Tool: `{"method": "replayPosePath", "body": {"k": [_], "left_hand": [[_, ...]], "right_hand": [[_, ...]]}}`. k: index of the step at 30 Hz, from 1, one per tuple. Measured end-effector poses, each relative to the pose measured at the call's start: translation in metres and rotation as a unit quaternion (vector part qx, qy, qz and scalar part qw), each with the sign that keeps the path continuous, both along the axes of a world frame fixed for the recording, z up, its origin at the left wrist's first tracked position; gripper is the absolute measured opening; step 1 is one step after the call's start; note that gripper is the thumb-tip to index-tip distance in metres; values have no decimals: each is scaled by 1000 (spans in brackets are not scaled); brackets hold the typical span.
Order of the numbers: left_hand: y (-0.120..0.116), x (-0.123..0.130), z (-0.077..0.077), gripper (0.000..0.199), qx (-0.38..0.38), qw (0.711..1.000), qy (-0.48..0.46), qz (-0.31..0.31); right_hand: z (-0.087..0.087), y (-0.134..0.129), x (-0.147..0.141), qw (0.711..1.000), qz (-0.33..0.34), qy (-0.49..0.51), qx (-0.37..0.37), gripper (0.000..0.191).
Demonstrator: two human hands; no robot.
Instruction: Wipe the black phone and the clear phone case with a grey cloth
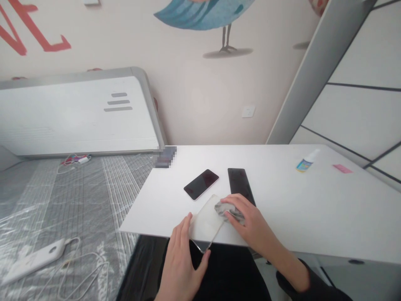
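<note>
A clear, see-through phone case [206,221] lies at the front edge of the white table, its near end jutting past the edge. My left hand [184,259] grips its near left side, with the thumb at the bottom corner and the fingers along the side. A crumpled grey cloth [230,210] is in my right hand [250,223], pressed against the case's upper right side. Just behind the case lies a phone with a dark screen [201,184]. A second dark phone [240,184] lies to its right, its near end partly hidden by my right hand.
On the table [313,213] stand or lie a small spray bottle [305,164], a pink packet [342,168] and a blurred item [165,157] at the back left. Left is a plastic-covered bed [84,200] with a white device [36,260] and cables.
</note>
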State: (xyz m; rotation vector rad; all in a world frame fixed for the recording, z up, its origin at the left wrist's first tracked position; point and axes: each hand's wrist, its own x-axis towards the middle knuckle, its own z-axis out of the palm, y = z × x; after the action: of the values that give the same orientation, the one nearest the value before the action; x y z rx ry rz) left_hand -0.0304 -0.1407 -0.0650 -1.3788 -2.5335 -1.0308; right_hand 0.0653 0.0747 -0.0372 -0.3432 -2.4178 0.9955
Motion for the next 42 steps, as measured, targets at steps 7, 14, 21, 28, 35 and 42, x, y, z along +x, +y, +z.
{"method": "replayPosePath", "body": {"k": [7, 14, 21, 28, 35, 42], "left_hand": [[8, 10, -7, 96, 17, 997, -66, 39], [15, 9, -16, 96, 37, 995, -64, 61], [17, 9, -25, 86, 39, 997, 8, 66], [21, 11, -26, 95, 15, 997, -12, 78], [19, 4, -13, 94, -15, 999, -29, 37], [18, -13, 5, 107, -46, 997, -65, -23]], "right_hand": [[-12, 6, -20, 976, -30, -56, 207, 31], [-2, -33, -28, 972, 75, -100, 199, 32], [-1, -5, -36, 962, 49, -76, 256, 29], [-4, -22, -32, 954, 177, -22, 241, 22], [-5, -11, -29, 952, 132, -30, 273, 30], [-3, 2, -23, 943, 55, -49, 324, 27]]}}
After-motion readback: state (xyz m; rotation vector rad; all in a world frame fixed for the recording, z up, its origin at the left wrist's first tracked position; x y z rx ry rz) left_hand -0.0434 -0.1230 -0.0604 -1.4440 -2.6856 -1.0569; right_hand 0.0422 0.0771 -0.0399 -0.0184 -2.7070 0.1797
